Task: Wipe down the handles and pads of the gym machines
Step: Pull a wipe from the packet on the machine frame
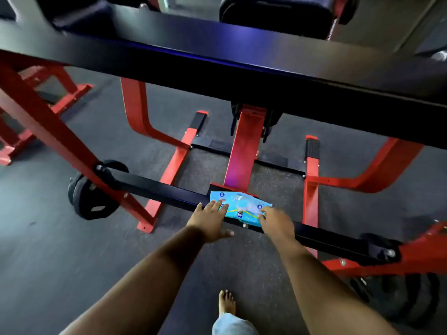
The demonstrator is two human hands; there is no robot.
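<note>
**Both hands at the wipes packet on the low black bar**

A blue wipes packet [239,208] lies on a black crossbar [169,189] just below the middle of the frame. Its long axis runs from upper left to lower right, roughly along the bar, which slants the same way from a weight plate [90,197] at left toward the lower right.

The left hand [211,220] lies flat, fingers spread and straight, fingertips on the packet's left end. The right hand [275,222] is at the packet's right end — its fingers curl at the edge, but motion blur hides whether they pinch it, so I cannot tell.

The packet's print is too smeared to read. A broad black beam [217,68] crosses the upper frame, cutting off the dark pads [278,13] at the top edge. A bare foot [227,302] shows on the grey floor [48,250] at bottom centre.
</note>
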